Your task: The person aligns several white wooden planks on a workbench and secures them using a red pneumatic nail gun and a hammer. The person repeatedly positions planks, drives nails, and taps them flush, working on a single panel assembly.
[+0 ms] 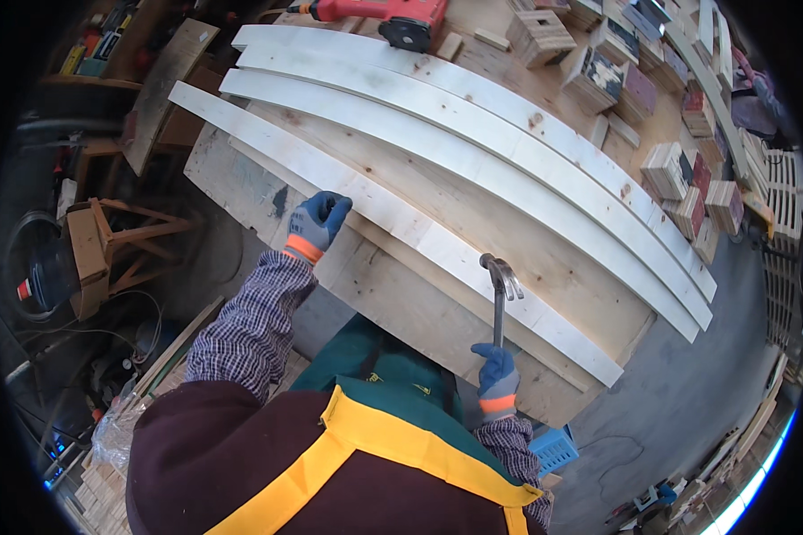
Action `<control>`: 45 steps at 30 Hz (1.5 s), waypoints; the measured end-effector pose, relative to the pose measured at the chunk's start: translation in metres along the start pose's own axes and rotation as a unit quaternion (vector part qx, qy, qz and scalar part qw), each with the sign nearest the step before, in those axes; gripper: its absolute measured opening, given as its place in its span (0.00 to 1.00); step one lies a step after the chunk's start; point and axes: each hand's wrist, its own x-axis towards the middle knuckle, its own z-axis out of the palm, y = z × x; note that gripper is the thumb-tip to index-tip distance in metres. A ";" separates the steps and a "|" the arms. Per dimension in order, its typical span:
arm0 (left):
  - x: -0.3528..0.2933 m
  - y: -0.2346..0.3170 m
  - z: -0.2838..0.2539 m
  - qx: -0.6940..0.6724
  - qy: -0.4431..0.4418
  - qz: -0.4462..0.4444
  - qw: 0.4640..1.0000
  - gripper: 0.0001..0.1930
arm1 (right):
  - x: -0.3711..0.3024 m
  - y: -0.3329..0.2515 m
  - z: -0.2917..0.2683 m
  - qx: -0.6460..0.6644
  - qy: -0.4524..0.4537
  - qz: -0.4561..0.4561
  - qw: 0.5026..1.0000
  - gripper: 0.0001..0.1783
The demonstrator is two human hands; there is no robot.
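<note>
A claw hammer point(500, 283) stands upright in my right hand point(497, 374), which wraps round its handle in a blue and grey work glove. The hammer's metal head is over the near pale wooden strip point(410, 230). My left hand point(318, 223), gloved alike, is closed at the near edge of this strip; what its fingers pinch, if anything, is too small to make out. Under the strip lies a narrower wooden batten point(437, 272), on a plywood board point(370, 267). Farther off, several long pale strips point(473, 125) lie side by side.
At the far edge is a red power tool point(406, 20). Many wooden blocks point(598, 76) are stacked at the far right. A wooden trestle point(138, 236) and a cardboard box point(87, 254) are at the left, a blue plastic basket point(553, 450) low on the right.
</note>
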 end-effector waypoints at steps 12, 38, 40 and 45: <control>0.051 -0.045 -0.064 0.282 0.051 0.288 0.914 0.27 | 0.031 -0.072 0.076 0.006 -0.083 0.128 0.988 0.22; 0.067 0.036 -0.031 0.460 -0.170 0.395 0.777 0.36 | 0.018 -0.069 0.041 -0.013 -0.105 -0.057 0.993 0.28; 0.046 0.051 0.012 0.441 -0.171 0.404 0.783 0.37 | 0.005 -0.065 0.022 -0.060 -0.075 -0.099 0.990 0.31; -0.011 0.068 0.123 0.378 -0.062 0.422 0.822 0.33 | -0.006 -0.055 -0.013 -0.058 -0.039 -0.043 0.997 0.27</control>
